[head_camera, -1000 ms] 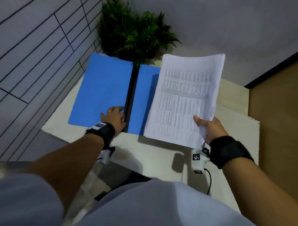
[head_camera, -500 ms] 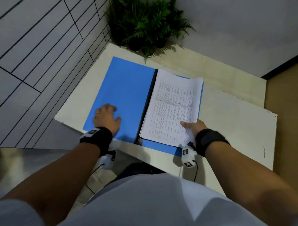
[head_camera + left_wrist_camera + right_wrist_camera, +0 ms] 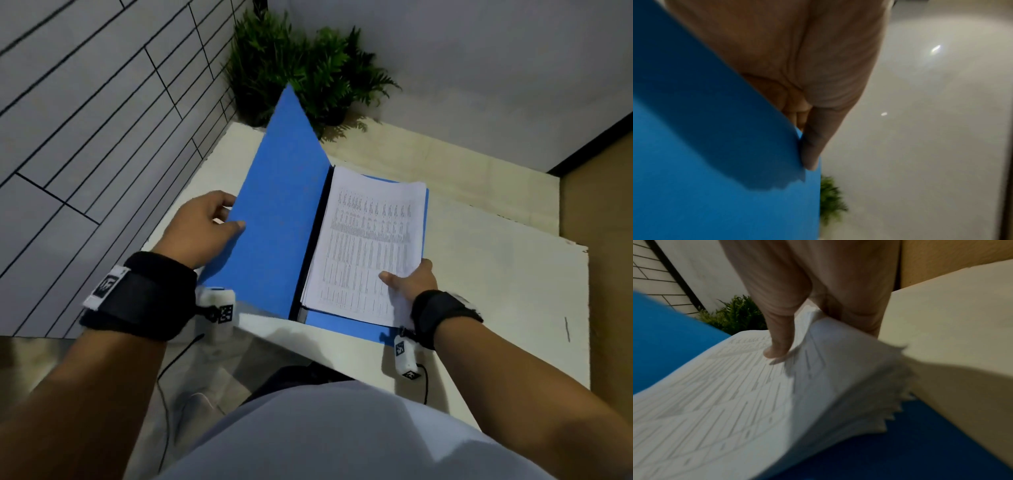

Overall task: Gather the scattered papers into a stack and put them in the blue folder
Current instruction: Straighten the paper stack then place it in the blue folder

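Note:
The blue folder [image 3: 281, 219] lies open on the white table [image 3: 496, 274], with its left cover lifted off the surface. My left hand [image 3: 209, 226] pinches that cover's outer edge, thumb on the inner face; in the left wrist view the blue folder [image 3: 715, 162] fills the left side. A stack of printed papers [image 3: 366, 246] rests on the folder's right half, against the black spine. My right hand [image 3: 407, 282] holds the stack's near right corner, thumb on top. The right wrist view shows the papers [image 3: 735, 402] bent upward at that corner.
A green potted plant [image 3: 308, 68] stands at the table's far left corner, just behind the raised cover. A tiled wall [image 3: 85, 102] runs along the left. Bare tabletop extends to the right of the folder. A brown panel [image 3: 603, 240] borders the table's right side.
The stack came down from mid-air onto the folder's right half. My left hand moved from lying flat on the left cover to its outer edge and raised that cover.

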A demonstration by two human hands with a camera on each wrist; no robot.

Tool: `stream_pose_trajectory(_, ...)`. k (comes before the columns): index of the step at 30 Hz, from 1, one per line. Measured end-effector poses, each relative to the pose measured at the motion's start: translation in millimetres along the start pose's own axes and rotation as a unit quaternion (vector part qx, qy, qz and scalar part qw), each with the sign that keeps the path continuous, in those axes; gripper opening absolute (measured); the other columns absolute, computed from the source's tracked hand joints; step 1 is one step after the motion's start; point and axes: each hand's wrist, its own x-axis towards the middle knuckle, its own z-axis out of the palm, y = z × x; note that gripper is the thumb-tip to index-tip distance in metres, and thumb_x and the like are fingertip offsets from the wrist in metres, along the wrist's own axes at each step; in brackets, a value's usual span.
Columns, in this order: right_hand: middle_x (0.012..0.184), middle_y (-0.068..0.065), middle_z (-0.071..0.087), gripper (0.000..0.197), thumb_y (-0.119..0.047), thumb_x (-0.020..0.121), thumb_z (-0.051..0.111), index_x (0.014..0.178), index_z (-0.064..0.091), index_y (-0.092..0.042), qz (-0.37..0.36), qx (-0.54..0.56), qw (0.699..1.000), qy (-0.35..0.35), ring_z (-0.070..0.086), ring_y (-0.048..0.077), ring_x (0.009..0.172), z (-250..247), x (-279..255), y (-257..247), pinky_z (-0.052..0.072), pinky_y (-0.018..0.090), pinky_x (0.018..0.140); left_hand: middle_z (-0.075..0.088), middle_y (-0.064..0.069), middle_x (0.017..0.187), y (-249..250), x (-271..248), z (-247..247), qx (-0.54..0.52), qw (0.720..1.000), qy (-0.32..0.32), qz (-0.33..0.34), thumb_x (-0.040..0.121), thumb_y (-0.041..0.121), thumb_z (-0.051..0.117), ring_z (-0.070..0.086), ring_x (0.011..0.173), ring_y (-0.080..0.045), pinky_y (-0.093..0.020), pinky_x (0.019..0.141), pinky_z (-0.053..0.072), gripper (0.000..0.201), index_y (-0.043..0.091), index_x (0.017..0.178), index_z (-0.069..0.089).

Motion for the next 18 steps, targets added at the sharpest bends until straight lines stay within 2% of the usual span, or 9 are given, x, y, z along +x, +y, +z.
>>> stream_pose_trajectory(1, 0.130, 0.007, 0.052, 0.074, -0.031, 0.080, 0.076, 0.135, 0.031, -0.009, 0.000, 0.002, 1.000, -0.018, 0.055, 0.028, 0.107, -1.4, -4.0, -1.1, 0.046, 0.037, 0.088, 0.069, 0.003, 0.088, 18.9, -14.2, 0.2, -0.032, 0.998, -0.052, 0.033, 0.092, 0.018, 0.066, 0.065, 0.079, -0.018, -0.028, 0.071, 0.049, 0.020, 0.024, 0.111, 0.064)
stream_pose_trajectory(3, 0.143, 0.007, 0.045, 0.078, -0.045, 0.085, 0.065, 0.144, 0.028, -0.010, 0.013, 0.041, 0.998, -0.049, 0.050, 0.029, 0.126, -7.1, -9.3, -5.5, 0.040, 0.036, 0.104, 0.076, 0.006, 0.100, 46.2, -36.1, 8.3, -0.096, 0.975, -0.187, 0.067, 0.092, 0.032, 0.063, 0.071, 0.084, -0.012, -0.023, 0.073, 0.054, 0.029, 0.027, 0.121, 0.063)
stream_pose_trajectory(5, 0.152, 0.008, 0.033, 0.062, -0.043, 0.099, 0.040, 0.149, 0.026, -0.009, 0.038, 0.058, 0.995, -0.077, 0.033, 0.028, 0.141, -14.1, -11.0, -7.9, 0.025, 0.035, 0.116, 0.075, 0.008, 0.114, 53.3, -41.1, 24.9, -0.105, 0.949, -0.293, 0.056, 0.087, 0.044, 0.060, 0.072, 0.097, -0.011, -0.024, 0.082, 0.054, 0.043, 0.029, 0.127, 0.061)
stream_pose_trajectory(6, 0.156, 0.009, 0.029, 0.061, -0.045, 0.101, 0.033, 0.150, 0.027, -0.010, 0.047, 0.071, 0.994, -0.071, 0.029, 0.028, 0.144, -17.9, -10.7, -7.8, 0.022, 0.035, 0.118, 0.073, 0.007, 0.118, 47.1, -35.3, 37.8, -0.089, 0.948, -0.303, 0.042, 0.088, 0.043, 0.061, 0.071, 0.103, -0.012, -0.024, 0.084, 0.054, 0.041, 0.029, 0.127, 0.062)
stream_pose_trajectory(8, 0.156, 0.005, 0.031, 0.063, -0.052, 0.099, 0.031, 0.150, 0.028, -0.014, 0.040, 0.107, 0.990, -0.083, 0.032, 0.023, 0.143, -26.9, -12.5, -8.0, 0.026, 0.030, 0.114, 0.067, -0.001, 0.126, 27.3, -15.0, 68.1, -0.053, 0.965, -0.256, 0.011, 0.095, 0.035, 0.062, 0.066, 0.114, -0.019, -0.027, 0.085, 0.052, 0.031, 0.026, 0.125, 0.063)
stream_pose_trajectory(10, 0.148, -0.001, 0.039, 0.062, -0.052, 0.100, 0.030, 0.150, 0.029, -0.015, 0.059, 0.158, 0.981, -0.094, 0.039, 0.017, 0.137, -36.4, -10.5, -1.8, 0.031, 0.024, 0.102, 0.057, -0.008, 0.139, 6.7, 2.6, 98.0, -0.028, 0.975, -0.219, -0.035, 0.096, 0.030, 0.062, 0.057, 0.126, -0.025, -0.030, 0.088, 0.047, 0.040, 0.023, 0.135, 0.054)
stream_pose_trajectory(13, 0.134, 0.001, 0.052, 0.084, -0.074, 0.085, 0.030, 0.146, 0.038, -0.017, 0.048, 0.116, 0.986, -0.112, 0.048, 0.025, 0.130, -47.5, -12.6, 1.9, 0.037, 0.035, 0.106, 0.045, -0.015, 0.150, -15.4, 12.1, 138.4, -0.035, 0.972, -0.212, -0.097, 0.094, 0.027, 0.064, 0.049, 0.135, -0.029, -0.028, 0.095, 0.043, 0.065, 0.013, 0.150, 0.034)
stream_pose_trajectory(15, 0.137, 0.003, 0.055, 0.098, -0.084, 0.071, 0.033, 0.141, 0.045, -0.017, 0.041, 0.089, 0.986, -0.132, 0.051, 0.027, 0.128, -52.1, -8.0, 4.8, 0.035, 0.043, 0.112, 0.052, -0.014, 0.145, -25.8, 14.4, 158.7, -0.053, 0.975, -0.192, -0.101, 0.092, 0.023, 0.067, 0.056, 0.127, -0.032, -0.035, 0.099, 0.048, 0.063, 0.007, 0.146, 0.038)
stream_pose_trajectory(18, 0.126, 0.004, 0.058, 0.063, -0.058, 0.096, 0.029, 0.134, 0.051, -0.011, 0.029, 0.081, 0.988, -0.129, 0.054, 0.026, 0.120, -47.3, 0.9, 8.8, 0.040, 0.040, 0.106, 0.063, -0.013, 0.132, -32.6, 17.6, 174.9, -0.057, 0.980, -0.164, -0.098, 0.090, 0.022, 0.069, 0.065, 0.113, -0.031, -0.042, 0.097, 0.054, 0.052, 0.007, 0.135, 0.049)
